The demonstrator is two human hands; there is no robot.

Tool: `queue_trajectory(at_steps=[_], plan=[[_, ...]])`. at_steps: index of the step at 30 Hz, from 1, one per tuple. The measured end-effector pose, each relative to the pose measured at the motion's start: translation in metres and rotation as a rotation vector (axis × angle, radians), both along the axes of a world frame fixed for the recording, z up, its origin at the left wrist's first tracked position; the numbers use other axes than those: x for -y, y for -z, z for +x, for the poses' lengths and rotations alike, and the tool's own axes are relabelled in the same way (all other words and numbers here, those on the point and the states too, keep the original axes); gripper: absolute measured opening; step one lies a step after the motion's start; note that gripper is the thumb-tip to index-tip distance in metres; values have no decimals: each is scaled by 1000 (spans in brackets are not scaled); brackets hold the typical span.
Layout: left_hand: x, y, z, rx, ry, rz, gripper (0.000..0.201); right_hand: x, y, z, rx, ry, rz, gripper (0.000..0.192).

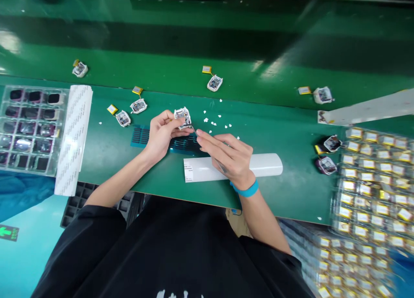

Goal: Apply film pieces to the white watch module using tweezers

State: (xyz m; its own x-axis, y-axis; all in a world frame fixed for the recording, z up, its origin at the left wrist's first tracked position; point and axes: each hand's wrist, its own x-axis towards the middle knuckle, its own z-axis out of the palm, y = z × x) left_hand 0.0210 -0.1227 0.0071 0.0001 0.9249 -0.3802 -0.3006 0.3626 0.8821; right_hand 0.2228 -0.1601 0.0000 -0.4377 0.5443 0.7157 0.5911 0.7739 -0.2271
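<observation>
My left hand [162, 133] is closed on a small white watch case [182, 115] with its circuit board showing. In my right hand [228, 153] are thin dark tweezers [193, 129], whose tip reaches the lower edge of the case. Beneath the hands lies a dark blue-green slotted sheet [140, 135], partly hidden. A white strip of backing paper [267, 164] lies under my right hand. Around my right wrist is a blue band [248, 190]. Small white scraps [211, 123] are scattered beyond the hands.
Open cases with batteries lie at the left [123, 118] and along the back [214, 83]. A clear tray of watch housings [29, 127] and a white paper strip [73, 138] stand left. Battery trays [371, 177] fill the right, beside a purple case [326, 165].
</observation>
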Motion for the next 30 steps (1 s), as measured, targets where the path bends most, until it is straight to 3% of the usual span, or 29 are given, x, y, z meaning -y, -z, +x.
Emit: queue_trajectory(at_steps=[8,16,30], plan=[[4,-1,0,-40,64,9,26,0,-3,6,32,-64,-39,39],[4,1,1,-59,47,32,25,2,-4,4,52,-74,-43,28],[4,-1,0,-59,57,-63,29,2,4,2,-23,-60,-27,46]])
